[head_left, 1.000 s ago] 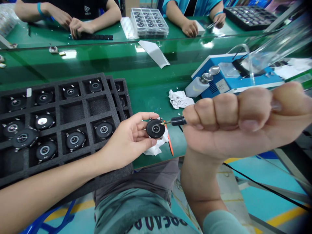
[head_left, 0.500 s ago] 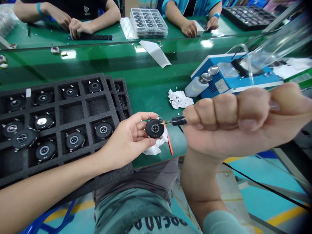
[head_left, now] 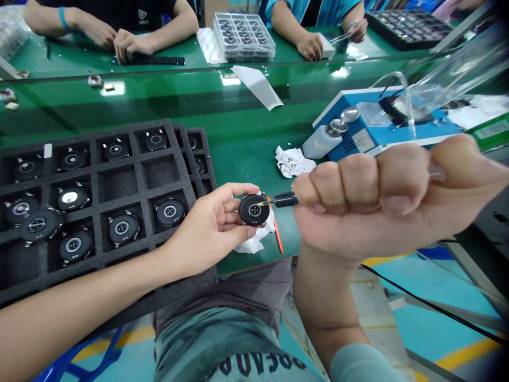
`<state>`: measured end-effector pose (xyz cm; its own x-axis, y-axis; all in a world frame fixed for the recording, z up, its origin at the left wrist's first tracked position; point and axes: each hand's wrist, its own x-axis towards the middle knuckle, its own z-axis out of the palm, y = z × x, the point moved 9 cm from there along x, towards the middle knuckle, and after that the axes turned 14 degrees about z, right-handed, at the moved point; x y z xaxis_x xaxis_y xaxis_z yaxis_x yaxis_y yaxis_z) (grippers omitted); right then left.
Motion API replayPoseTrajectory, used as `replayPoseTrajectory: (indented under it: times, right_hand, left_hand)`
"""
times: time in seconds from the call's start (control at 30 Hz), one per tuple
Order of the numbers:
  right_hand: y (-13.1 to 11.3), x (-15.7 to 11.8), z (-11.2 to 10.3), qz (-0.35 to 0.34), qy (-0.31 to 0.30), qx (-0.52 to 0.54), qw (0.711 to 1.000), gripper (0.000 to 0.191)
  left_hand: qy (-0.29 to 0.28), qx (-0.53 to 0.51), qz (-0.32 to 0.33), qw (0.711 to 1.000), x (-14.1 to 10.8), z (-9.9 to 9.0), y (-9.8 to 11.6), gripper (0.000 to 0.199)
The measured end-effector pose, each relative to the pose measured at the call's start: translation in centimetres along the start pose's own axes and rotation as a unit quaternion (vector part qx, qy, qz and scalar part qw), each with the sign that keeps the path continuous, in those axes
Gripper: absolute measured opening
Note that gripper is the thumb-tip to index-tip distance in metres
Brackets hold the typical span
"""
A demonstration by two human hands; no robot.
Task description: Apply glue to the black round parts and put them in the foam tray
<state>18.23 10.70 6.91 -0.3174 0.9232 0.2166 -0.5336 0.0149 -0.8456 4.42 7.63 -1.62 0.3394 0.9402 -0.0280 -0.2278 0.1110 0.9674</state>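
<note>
My left hand (head_left: 217,220) grips a round black smartwatch body (head_left: 251,212) by its rim, thumb below and fingers behind. Its back, with a ringed sensor in the middle, faces up towards me. In the fist of my right hand (head_left: 382,191) is a slim tool (head_left: 284,200) with a black collar and a thin golden tip; the fingers hide most of it. That tip reaches the watch's face near the sensor ring; whether it touches, I cannot tell. Under the watch lie a crumpled white tissue (head_left: 254,243) and an orange stick (head_left: 278,236).
Left, a black foam tray (head_left: 157,175) holds several watch bodies, stacked over other trays. A crumpled wipe (head_left: 293,162), a pump bottle (head_left: 322,140) and a blue machine (head_left: 382,135) stand to the right. Two people work across the bench beside a clear compartment box (head_left: 244,40).
My right hand has shifted slightly left, and the tool's tip lies farther over the watch. My left hand holds the watch almost still. Across the bench, one person's hand has risen with tweezers.
</note>
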Motion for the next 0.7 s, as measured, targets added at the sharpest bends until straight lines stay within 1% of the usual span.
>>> replayPoseTrajectory:
  times: [0.17, 0.37, 0.5, 0.7]
  right_hand:
    - [0.17, -0.02, 0.25, 0.007, -0.03, 0.013, 0.999, 0.062]
    - [0.27, 0.02, 0.59, 0.011, -0.025, 0.025, 0.999, 0.068]
    - [0.21, 0.01, 0.93, 0.01, -0.034, 0.028, 0.999, 0.064]
    - [0.3, -0.13, 0.86, 0.013, -0.032, 0.047, 0.998, 0.062]
  left_hand:
    - [-0.002, 0.002, -0.001, 1.0, 0.1, -0.04, 0.07, 0.053]
    - [0.004, -0.007, -0.005, 1.0, 0.08, -0.14, 0.32, 0.052]
    - [0.001, -0.012, -0.003, 1.0, 0.07, -0.09, 0.5, 0.052]
    - [0.001, -0.007, -0.004, 1.0, 0.15, -0.16, 0.49, 0.052]
